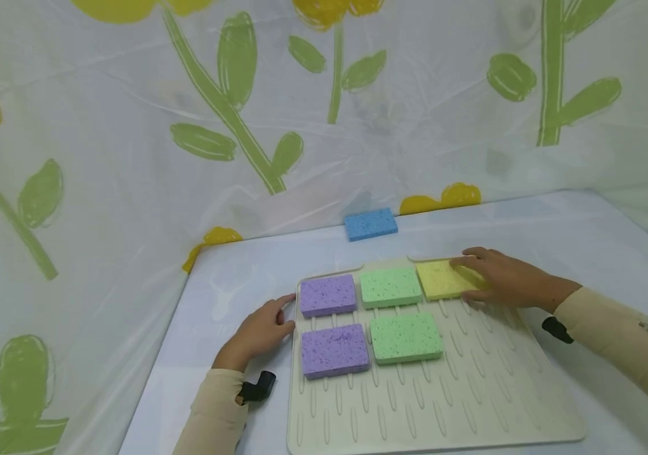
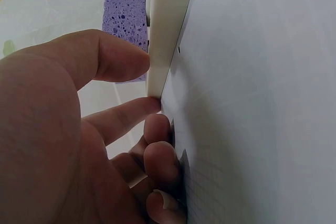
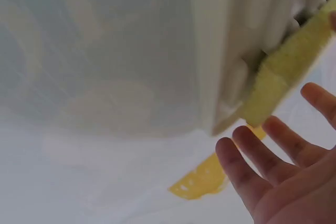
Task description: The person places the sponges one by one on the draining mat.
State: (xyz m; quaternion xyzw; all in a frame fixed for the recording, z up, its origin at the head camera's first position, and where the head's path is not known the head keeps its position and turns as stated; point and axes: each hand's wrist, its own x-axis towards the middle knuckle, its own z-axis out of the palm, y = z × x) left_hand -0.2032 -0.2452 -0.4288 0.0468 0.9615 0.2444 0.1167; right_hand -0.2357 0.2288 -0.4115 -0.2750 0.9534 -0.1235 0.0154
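Observation:
My right hand (image 1: 508, 278) holds a yellow sponge (image 1: 443, 280) at the top right of a beige ridged drying mat (image 1: 500, 404), thumb on its near edge and a fingertip at its far edge. Its other fingers (image 3: 249, 158) are spread past the sponge in the right wrist view. At the mat's left edge is my left hand (image 1: 264, 328); its thumb and index fingertip touch the rim (image 2: 163, 40), the other fingers loosely bent on the table. Two purple sponges (image 1: 328, 295) and two green sponges (image 1: 390, 287) lie in rows on the mat.
Behind the mat, a blue sponge (image 1: 371, 224) lies on the white tabletop (image 1: 227, 278) near its back edge. A white curtain (image 1: 131, 158) with printed flowers and leaves hangs behind the table. A small black device (image 1: 258, 387) is strapped at the left wrist.

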